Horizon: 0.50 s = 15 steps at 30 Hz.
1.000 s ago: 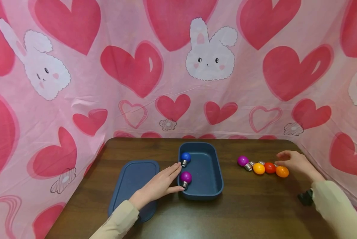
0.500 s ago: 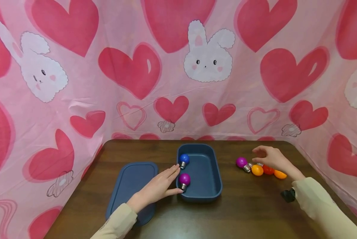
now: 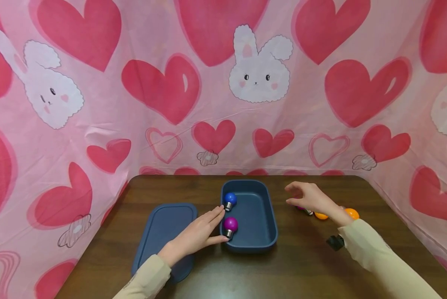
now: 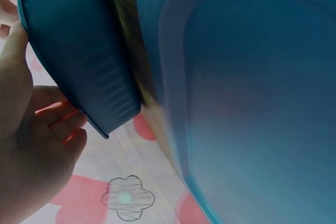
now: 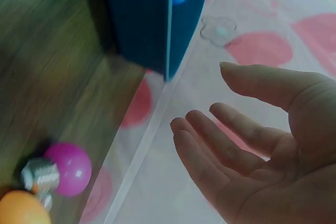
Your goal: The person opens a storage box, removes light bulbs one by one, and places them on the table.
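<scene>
We're watching the right hand (image 3: 309,197) sweep left: a second ago it was by the far orange bulb (image 3: 352,213), and now it's above the row's purple bulb (image 5: 71,169). Nothing in that grip, folks; thumb and fingers stand apart with air between them, and the purple bulb lies below, untouched. Behind the fingers, under the wrist, we catch the yellow-orange bulb (image 3: 321,216); the red one we can't make out now.

To that hand's left sits the blue box (image 3: 255,226), holding the same pair as before: a blue bulb (image 3: 230,198) and a second purple bulb (image 3: 230,224). The left hand (image 3: 195,232) hasn't budged, straight fingers at the near rim, the lid (image 3: 163,226) beneath its forearm. For the work, we'd judge, only the reach has changed; no bulb has been added.
</scene>
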{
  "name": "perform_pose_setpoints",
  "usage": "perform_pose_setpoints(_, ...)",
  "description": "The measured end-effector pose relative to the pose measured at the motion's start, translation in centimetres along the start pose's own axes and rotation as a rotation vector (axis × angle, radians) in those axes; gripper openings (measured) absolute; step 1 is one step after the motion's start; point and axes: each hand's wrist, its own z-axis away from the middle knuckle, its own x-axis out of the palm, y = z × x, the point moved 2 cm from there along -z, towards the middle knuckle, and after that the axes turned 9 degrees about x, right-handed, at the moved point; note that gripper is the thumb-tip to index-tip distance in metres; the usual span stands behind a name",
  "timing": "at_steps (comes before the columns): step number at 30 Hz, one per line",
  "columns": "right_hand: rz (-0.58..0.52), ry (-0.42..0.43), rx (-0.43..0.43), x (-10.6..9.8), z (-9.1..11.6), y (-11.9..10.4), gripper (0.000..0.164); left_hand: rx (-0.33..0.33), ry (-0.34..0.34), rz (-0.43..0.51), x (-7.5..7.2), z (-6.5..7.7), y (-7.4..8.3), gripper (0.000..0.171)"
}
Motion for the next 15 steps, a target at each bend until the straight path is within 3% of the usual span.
perform_pose_setpoints(7,-0.026,0.0,-0.108,1.6,-0.6,-2.2,0.033,-0.003,-0.002,-0.005,-0.1,0.0,0.1,0.082)
perform_pose_setpoints(15,-0.047,-0.064,-0.149,3.4,-1.2,-4.2,0.032,-0.005,-0.008,-0.008,-0.1,0.0,0.2,0.082)
